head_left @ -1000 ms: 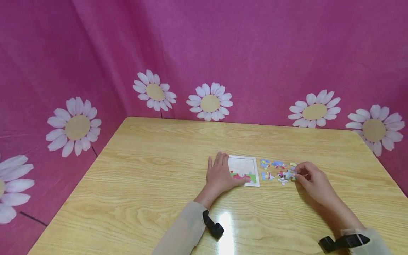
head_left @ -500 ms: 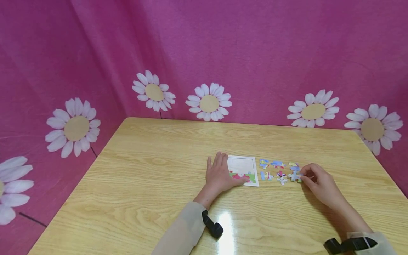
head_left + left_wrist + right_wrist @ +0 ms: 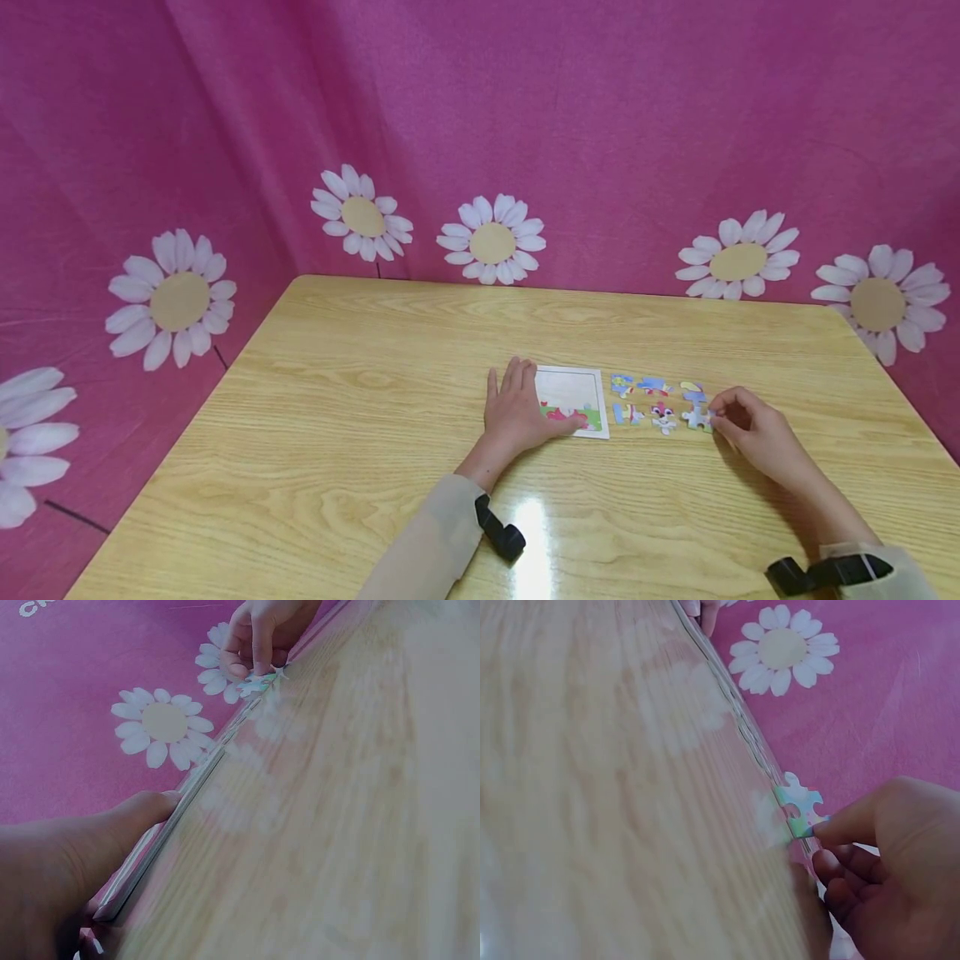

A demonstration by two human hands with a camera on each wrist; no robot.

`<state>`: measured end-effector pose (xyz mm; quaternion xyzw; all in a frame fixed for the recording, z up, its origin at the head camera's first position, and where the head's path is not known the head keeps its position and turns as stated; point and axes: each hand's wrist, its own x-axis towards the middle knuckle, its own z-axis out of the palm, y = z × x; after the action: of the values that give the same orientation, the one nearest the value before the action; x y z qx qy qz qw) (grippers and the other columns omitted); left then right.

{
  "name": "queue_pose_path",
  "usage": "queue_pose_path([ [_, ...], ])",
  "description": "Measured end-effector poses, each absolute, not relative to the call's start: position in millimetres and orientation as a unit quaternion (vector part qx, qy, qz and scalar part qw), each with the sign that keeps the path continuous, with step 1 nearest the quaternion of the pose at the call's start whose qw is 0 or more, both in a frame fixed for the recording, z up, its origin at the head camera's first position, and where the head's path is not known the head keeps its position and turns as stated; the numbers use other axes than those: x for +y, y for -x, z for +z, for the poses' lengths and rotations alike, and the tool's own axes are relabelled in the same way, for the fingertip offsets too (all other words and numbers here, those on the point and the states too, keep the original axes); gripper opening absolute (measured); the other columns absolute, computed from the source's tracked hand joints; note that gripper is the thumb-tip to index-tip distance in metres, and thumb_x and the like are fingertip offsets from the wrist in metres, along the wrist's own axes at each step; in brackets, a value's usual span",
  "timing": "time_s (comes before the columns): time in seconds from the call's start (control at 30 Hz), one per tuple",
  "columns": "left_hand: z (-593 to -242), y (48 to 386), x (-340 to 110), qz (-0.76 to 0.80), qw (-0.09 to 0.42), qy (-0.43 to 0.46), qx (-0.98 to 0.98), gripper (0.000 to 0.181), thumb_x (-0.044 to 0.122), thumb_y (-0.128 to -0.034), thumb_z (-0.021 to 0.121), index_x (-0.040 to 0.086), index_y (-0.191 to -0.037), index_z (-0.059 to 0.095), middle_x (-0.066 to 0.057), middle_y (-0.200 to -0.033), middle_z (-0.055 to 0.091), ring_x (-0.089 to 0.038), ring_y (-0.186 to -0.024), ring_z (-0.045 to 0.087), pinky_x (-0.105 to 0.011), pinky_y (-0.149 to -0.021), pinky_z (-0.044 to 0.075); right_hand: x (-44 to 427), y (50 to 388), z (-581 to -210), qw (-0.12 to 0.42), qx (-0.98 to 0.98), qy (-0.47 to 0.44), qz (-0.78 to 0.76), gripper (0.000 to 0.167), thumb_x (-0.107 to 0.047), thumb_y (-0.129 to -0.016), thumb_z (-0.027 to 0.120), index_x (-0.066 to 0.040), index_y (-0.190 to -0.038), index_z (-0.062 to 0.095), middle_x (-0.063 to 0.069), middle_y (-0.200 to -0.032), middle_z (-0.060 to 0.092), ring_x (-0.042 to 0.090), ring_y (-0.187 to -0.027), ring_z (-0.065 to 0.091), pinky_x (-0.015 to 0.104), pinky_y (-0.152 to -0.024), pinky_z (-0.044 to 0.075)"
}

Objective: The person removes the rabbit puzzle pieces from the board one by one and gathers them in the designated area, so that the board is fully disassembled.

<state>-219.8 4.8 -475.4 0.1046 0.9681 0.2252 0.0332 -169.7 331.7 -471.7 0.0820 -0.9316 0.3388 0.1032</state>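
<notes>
Jigsaw piece [image 3: 696, 417], thin, knobbed, pale blue w/ green at one edge: pinched at its right side btw thumb & index of the bare right hand [image 3: 759, 435], whose other fingers curl in. Right-wrist cam shows same grip; can't tell if the pc is flat on the table or lifted. Pos.: near-right end of a 2-row group, just below a small blue-and-yellow piece [image 3: 692, 391]; touching or not, can't tell.

Near row, going L: pink-and-white piece w/ cartoon face [image 3: 663, 418], then blue-and-white piece w/ reddish stripe [image 3: 628, 414]. Far row, going L: blue-and-red piece [image 3: 655, 387], then blue piece w/ yellow spot [image 3: 622, 384].

Flat white rectangular puzzle tray [image 3: 605, 421] just L of the pcs: dark inner line, pale middle, pink & green pic along near side. Bare left hand [image 3: 517, 417] rests on its L side, fingers straight & spread, thumb laid over near part, i.e. pressing, unclenched.

Both arms: beige sleeve [image 3: 427, 533] (L) & black wrist mount [image 3: 498, 533] (L), same on R. Light wood-grain table [image 3: 300, 417]; bg = magenta cloth [image 3: 600, 125] w/ big white daisies [image 3: 492, 244].
</notes>
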Motion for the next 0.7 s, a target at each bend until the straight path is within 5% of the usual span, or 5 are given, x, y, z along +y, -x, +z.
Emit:
queue_pose_path([
  [0.7, -477.3, 220.2, 4.1, 0.224, 0.031, -0.108, 0.968, 0.11, 0.077, -0.0691, 0.067, 0.012, -0.151, 0.031, -0.003, -0.158, 0.033, -0.018, -0.154, 0.014, -0.05, -0.127, 0.003, 334.1, 175.1, -468.0, 0.095, -0.937, -0.124, 0.311, 0.01, 0.001, -0.088, 0.067, -0.003, -0.095, 0.06, 0.003, -0.087, 0.061, -0.009, -0.073, 0.044, 0.012, -0.06, 0.039],
])
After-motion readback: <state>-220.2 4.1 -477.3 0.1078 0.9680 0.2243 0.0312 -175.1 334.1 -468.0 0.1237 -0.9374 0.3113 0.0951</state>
